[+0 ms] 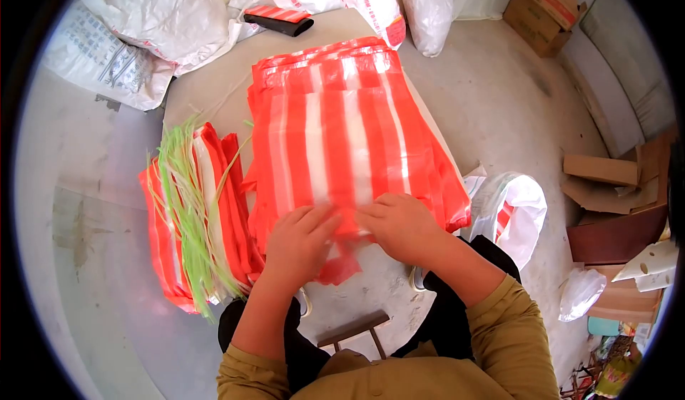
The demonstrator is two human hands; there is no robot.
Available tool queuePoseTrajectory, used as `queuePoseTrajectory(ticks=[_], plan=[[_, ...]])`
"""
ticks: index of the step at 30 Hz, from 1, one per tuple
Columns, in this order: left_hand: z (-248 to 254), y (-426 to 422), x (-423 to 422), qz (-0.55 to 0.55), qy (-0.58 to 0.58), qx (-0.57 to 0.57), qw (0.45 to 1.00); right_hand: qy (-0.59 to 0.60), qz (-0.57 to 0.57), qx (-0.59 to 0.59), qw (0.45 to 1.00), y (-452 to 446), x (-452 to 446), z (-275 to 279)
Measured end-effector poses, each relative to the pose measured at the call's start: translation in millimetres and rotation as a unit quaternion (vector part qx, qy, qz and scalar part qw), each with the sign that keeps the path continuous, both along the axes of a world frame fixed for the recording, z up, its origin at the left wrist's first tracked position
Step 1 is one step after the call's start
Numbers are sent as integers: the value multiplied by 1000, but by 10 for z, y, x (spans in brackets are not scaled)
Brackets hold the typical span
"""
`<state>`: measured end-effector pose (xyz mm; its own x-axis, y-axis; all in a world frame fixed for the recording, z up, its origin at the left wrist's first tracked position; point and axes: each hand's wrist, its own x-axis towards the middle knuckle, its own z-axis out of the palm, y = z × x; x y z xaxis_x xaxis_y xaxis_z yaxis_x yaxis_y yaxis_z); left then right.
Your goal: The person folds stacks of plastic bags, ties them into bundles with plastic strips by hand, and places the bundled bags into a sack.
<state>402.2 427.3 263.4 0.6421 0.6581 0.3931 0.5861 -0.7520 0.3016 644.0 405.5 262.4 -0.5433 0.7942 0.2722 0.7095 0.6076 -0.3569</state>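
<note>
A thick stack of red-and-white striped plastic bags (335,129) lies in front of me, its near edge reaching my lap. My left hand (303,239) is closed at that near edge, with its fingertips slightly blurred. Close by on the right, my right hand (401,225) has its fingers curled over the same edge. A loose piece of the red plastic hangs below, between the two hands. The thumbs and the pinched plastic are partly hidden. To the left, a second pile of striped bags (164,250) carries a bundle of light green plastic strips (187,214).
Full white sacks (164,22) stand behind the table (207,100). A small striped roll with a black part (278,20) lies at its back. On the right are an open white sack (524,218) and cardboard boxes (539,23). A wooden stool (354,330) is below.
</note>
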Motion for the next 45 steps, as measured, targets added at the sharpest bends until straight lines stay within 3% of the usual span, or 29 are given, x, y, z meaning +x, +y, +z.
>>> queuePoseTrajectory(ticks=[5, 8, 14, 20, 25, 28, 34, 37, 45], plan=[[104, 8, -92, -41, -23, -138, 989, -18, 16, -65, 998, 28, 58, 47], [85, -9, -138, -46, 2, -143, 989, -32, 28, -82, 996, 41, 71, 87], [227, -32, -209, -43, 29, -257, 965, -54, 23, -144, 988, 24, 118, 87], [347, -32, -309, 35, -41, -369, 928, 14, -5, -228, 974, 50, 258, 157], [214, 57, -404, 74, -61, -326, 941, 42, -16, -315, 948, 193, 351, 210], [193, 74, -373, 109, -87, -327, 934, 48, -93, -433, 895, 317, 323, 442], [2, 158, -388, 185, -152, -392, 888, 44, -24, -359, 932, 619, 393, 194], [-106, 218, -374, 209, -175, -406, 872, 36, -54, -387, 920, 681, 342, 261], [-129, 268, -353, 240, -186, -422, 854, 224, -124, -322, 911, 562, 559, 127]])
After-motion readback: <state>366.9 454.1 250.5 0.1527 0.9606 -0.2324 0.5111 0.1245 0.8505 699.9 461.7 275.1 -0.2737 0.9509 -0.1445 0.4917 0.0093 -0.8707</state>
